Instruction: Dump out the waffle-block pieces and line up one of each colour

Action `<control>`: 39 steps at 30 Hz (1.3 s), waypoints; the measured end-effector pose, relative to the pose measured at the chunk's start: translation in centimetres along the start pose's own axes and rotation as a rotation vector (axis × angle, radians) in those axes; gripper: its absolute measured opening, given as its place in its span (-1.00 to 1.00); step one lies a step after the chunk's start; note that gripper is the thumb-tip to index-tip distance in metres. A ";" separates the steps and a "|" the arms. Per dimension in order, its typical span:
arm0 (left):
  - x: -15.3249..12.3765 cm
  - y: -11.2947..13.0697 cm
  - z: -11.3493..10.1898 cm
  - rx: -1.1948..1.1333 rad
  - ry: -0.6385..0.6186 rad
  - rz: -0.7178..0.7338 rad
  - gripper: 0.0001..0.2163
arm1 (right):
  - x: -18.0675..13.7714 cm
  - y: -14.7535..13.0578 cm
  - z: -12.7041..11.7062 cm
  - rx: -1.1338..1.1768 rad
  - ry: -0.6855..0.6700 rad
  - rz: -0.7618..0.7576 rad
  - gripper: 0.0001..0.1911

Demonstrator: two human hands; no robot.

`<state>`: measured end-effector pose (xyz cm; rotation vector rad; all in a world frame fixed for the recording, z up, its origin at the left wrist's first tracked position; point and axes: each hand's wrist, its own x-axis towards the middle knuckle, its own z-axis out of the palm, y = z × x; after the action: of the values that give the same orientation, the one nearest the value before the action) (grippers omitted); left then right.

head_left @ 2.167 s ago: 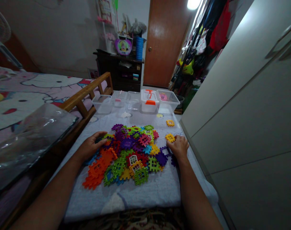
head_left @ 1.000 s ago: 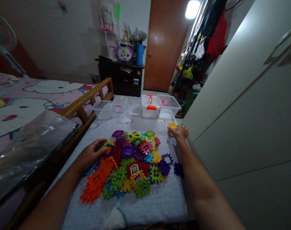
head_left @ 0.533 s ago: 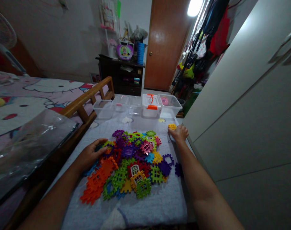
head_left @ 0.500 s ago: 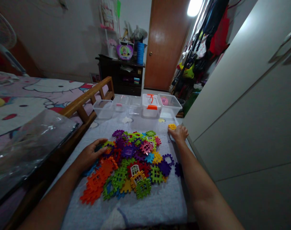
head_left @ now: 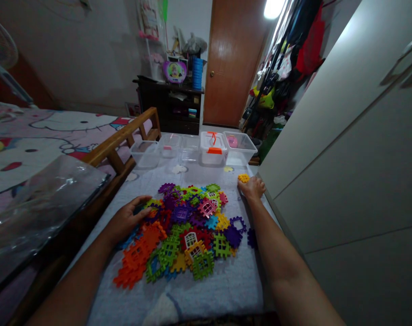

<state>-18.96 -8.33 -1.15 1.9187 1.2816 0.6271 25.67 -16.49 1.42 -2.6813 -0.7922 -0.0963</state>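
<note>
My left hand [head_left: 127, 219] lies palm down, fingers loosely spread and pointing forward and to the right, thumb out to the side, clasping nothing. The bare left forearm [head_left: 80, 276] runs back toward the lower left. My right hand [head_left: 252, 188] reaches much farther ahead, knuckles up, fingers curled under so that I cannot tell whether they grip. The right arm [head_left: 277, 262] is bare and almost straight. The hands are well apart.

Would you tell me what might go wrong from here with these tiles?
The yellow tile at the right hand sits close to the right edge of the cloth; a nudge might send it down beside the wardrobe. The left hand rests on the loose pile, so leaning on it may scatter tiles.
</note>
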 end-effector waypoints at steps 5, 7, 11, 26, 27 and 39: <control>0.1 0.0 0.0 -0.006 -0.004 0.004 -0.35 | -0.7 0.1 -1.4 0.145 0.116 -0.133 -0.37; 0.1 0.2 0.0 -0.011 -0.008 0.005 -0.34 | -1.5 -0.4 -1.8 0.257 0.039 -0.319 -0.49; -0.2 1.1 -0.1 -0.033 -0.001 -0.018 -0.32 | -3.5 -2.4 -1.4 0.410 -0.400 -0.682 -0.63; -0.6 2.0 0.0 -0.116 0.004 -0.051 -0.32 | -7.1 -2.3 -3.5 0.364 -0.672 -0.810 -0.72; -0.6 1.9 0.0 -0.116 0.004 -0.051 -0.32 | -7.2 -1.8 -3.9 0.362 -0.675 -0.815 -0.73; -0.3 1.3 0.0 -0.052 0.004 -0.012 -0.35 | -9.4 1.5 -4.8 0.396 -0.643 -0.855 -0.60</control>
<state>-18.32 -8.89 -0.10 1.8667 1.2668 0.6524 18.65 -24.13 3.95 -1.8232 -1.8655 0.6683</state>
